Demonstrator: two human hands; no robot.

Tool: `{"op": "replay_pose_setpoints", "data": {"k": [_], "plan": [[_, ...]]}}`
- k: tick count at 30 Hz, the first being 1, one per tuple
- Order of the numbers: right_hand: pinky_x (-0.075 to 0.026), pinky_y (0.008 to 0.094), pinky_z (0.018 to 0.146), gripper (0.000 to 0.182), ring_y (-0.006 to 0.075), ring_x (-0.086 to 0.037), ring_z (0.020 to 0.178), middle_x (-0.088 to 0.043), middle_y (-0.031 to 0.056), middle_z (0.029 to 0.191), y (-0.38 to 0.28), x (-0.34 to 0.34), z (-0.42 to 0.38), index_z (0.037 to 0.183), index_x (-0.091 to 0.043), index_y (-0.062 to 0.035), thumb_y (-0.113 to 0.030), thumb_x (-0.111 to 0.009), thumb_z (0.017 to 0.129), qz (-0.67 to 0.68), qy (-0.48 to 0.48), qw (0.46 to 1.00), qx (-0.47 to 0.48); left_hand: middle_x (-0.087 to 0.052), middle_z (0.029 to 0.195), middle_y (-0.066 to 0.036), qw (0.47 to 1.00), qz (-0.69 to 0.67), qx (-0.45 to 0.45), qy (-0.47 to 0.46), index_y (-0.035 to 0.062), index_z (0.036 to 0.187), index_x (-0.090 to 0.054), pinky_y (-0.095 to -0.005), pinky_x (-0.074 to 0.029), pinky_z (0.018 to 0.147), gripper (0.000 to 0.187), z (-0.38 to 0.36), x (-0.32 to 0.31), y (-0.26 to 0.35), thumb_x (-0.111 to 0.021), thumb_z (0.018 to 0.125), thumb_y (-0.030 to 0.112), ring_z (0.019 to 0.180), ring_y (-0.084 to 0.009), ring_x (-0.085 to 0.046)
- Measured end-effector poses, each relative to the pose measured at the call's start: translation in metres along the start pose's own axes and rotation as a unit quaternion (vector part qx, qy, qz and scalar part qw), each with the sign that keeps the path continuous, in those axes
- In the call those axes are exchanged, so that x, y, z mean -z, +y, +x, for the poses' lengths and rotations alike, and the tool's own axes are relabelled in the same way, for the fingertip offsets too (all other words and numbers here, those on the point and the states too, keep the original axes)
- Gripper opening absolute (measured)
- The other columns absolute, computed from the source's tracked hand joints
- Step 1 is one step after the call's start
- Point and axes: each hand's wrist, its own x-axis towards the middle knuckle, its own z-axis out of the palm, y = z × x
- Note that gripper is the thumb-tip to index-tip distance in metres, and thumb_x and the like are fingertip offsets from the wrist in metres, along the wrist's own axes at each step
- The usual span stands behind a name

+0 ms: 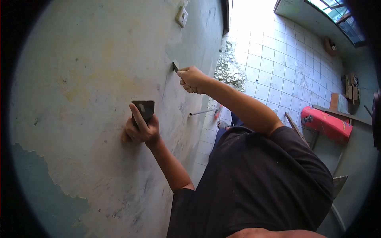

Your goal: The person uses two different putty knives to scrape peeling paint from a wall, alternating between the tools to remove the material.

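Observation:
My left hand (pixel 142 129) is wrapped round a scraper with a wide, dark, rectangular blade (pixel 145 108), its index finger stretched along the blade's side. This hand is close to the wall (pixel 99 131), which shows worn pale patches. Farther along, my right hand (pixel 193 80) grips a small putty knife (pixel 175 67) by its handle, which the fingers hide. The knife's dark tip is at the wall, beside the edge of a grey-green paint patch (pixel 188 49); whether it touches cannot be made out.
A wall switch (pixel 181 16) lies beyond my right hand. Paint flakes (pixel 230 69) are heaped on the tiled floor (pixel 278 59) along the wall. A pole (pixel 203 112) with a red part is near my foot (pixel 223 125). A pink bench-like object (pixel 327 123) and wood pieces (pixel 351 88) stand right.

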Motion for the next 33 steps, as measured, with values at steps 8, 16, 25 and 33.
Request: {"op": "replay_pose_setpoints", "data": {"k": [8,16,25,33], "plan": [[-0.033,0.0277,0.04,0.044,0.0207,-0.045,0.045,-0.051,0.0051,0.065,-0.006,0.0,0.004,0.086,-0.051,-0.01,-0.051,-0.045,0.101,0.021,0.026,0.999,-0.005,-0.056,0.085,0.0,1.0,0.002,0.016,-0.014,0.0162,0.124,-0.074,-0.0364,-0.035,0.072,0.041,-0.003,0.005,0.001,-0.072,0.091,0.039,0.069,-0.0171,-0.053],[-0.038,0.0331,0.038,0.024,0.0163,-0.047,0.051,-0.05,0.0046,0.07,0.035,0.061,0.091,0.087,-0.052,-0.0099,-0.029,-0.053,0.102,0.084,-0.097,0.982,-0.136,-0.056,0.085,-0.001,1.0,-0.004,0.018,-0.012,0.0166,0.127,-0.073,-0.0352,-0.037,0.069,0.042,-0.007,0.007,0.001,-0.072,0.09,0.037,0.07,-0.0176,-0.054],[-0.042,0.0283,0.043,0.014,0.0147,-0.049,0.052,-0.051,0.0076,0.076,0.065,0.056,0.035,0.105,-0.05,-0.0004,-0.01,-0.058,0.098,0.109,-0.037,0.991,-0.064,-0.056,0.084,0.0,1.0,0.01,0.019,-0.007,0.0168,0.126,-0.074,-0.0357,-0.036,0.072,0.041,-0.003,0.002,0.002,-0.073,0.09,0.037,0.07,-0.0176,-0.054],[-0.045,0.0319,0.045,0.043,0.0167,-0.055,0.059,-0.061,0.011,0.09,0.054,0.02,0.001,0.135,-0.047,0.0004,-0.012,-0.057,0.095,-0.104,0.052,0.992,0.048,-0.054,0.087,0.001,0.999,0.028,0.028,-0.003,0.0207,0.125,-0.074,-0.0347,-0.035,0.073,0.042,-0.009,0.0,0.002,-0.073,0.091,0.044,0.071,-0.0153,-0.052]]}}
